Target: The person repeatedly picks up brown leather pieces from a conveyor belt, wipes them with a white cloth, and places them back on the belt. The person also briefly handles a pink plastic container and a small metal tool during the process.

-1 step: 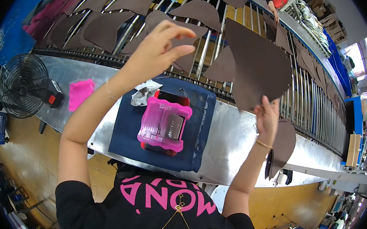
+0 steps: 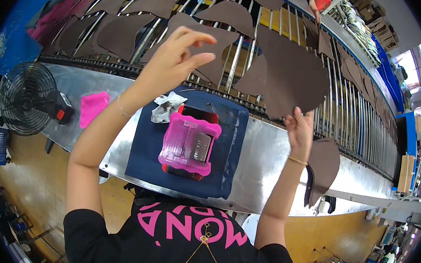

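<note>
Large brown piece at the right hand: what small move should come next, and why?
Perhaps bring the left hand over to steady the large brown piece: the right hand seems to grip only its near edge, while the left is empty, thumb and fingers apart.

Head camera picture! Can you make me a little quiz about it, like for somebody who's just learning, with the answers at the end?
1. Which of the person's hands holds the large brown piece?

2. True or false: the pink box sits on a dark blue mat.

3. Where is the black fan, seen from the pink box?
A) to its left
B) to its right
C) underneath it

Key:
1. The right hand.
2. True.
3. A.
</note>
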A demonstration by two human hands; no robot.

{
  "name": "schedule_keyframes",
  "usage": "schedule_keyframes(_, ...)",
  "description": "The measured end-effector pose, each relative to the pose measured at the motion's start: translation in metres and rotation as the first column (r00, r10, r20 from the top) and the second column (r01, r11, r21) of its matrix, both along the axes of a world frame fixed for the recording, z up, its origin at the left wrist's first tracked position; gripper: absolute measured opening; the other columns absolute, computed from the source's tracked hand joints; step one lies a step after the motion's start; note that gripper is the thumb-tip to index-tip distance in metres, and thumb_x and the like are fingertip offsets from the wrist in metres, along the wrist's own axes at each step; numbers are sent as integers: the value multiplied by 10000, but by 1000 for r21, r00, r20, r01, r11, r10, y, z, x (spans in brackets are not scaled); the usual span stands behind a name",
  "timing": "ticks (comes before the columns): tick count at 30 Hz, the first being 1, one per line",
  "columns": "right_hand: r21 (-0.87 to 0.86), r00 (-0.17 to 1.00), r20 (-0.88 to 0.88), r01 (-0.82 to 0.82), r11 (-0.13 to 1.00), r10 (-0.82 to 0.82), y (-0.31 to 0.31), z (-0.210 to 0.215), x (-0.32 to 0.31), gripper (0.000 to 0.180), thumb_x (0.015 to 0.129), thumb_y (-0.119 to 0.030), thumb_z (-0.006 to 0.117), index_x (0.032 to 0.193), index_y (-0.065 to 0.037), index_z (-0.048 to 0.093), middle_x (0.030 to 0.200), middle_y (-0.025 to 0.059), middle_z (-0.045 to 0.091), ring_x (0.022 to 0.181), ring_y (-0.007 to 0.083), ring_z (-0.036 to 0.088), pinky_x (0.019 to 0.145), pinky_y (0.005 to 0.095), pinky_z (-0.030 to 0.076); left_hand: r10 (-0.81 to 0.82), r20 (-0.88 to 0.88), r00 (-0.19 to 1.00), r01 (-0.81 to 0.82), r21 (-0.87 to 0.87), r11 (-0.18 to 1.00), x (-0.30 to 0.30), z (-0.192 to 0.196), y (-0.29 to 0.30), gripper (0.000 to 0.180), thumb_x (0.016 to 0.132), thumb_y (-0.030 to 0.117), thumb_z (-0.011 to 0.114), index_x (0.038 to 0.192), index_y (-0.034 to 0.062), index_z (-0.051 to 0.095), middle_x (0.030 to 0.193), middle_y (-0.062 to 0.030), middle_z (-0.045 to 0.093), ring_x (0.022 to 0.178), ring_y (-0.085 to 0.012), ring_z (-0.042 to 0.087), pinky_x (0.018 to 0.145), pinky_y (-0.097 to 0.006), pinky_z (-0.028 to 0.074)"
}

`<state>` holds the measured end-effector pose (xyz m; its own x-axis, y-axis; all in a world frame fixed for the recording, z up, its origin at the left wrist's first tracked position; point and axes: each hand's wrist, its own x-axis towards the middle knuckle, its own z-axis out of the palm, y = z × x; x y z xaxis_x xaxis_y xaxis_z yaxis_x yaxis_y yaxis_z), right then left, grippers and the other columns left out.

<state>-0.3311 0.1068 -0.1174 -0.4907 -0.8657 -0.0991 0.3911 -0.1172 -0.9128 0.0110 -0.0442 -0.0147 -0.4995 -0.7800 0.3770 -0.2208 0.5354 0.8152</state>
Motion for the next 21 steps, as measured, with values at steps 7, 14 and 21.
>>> schedule_keyframes(7, 113, 981, 186, 27, 993, -48, -81, -80, 25, 328, 942, -20, 498, 1203, -124, 328, 1001, 134, 587, 766, 256, 676, 590, 314, 602, 173, 51, 984, -175, 30, 984, 61, -30, -10, 300, 871, 193, 660, 1154, 109, 607, 953, -18, 485, 611, -54, 413, 595, -201, 382)
schedule_keyframes(14, 274, 996, 54, 58, 960, -75, -61, -71, 23, 368, 891, -120, 642, 1107, -56, 351, 917, 192, 615, 775, 263, 678, 591, 310, 585, 173, 41, 984, -177, 138, 974, 69, -48, -14, 360, 883, 200, 655, 1220, 105, 571, 979, -15, 475, 631, -41, 396, 607, -181, 370)
schedule_keyframes(21, 169, 670, -631, 611, 773, -392, 100, -17, -68, 204, 893, -182, 651, 986, -23, 564, 847, 95, 665, 690, 127, 649, 580, 251, 542, 114, 2, 993, -111, 255, 961, 57, -48, -10, 369, 891, 170, 643, 1240, 88, 556, 1003, -8, 470, 635, -25, 407, 574, -169, 361)
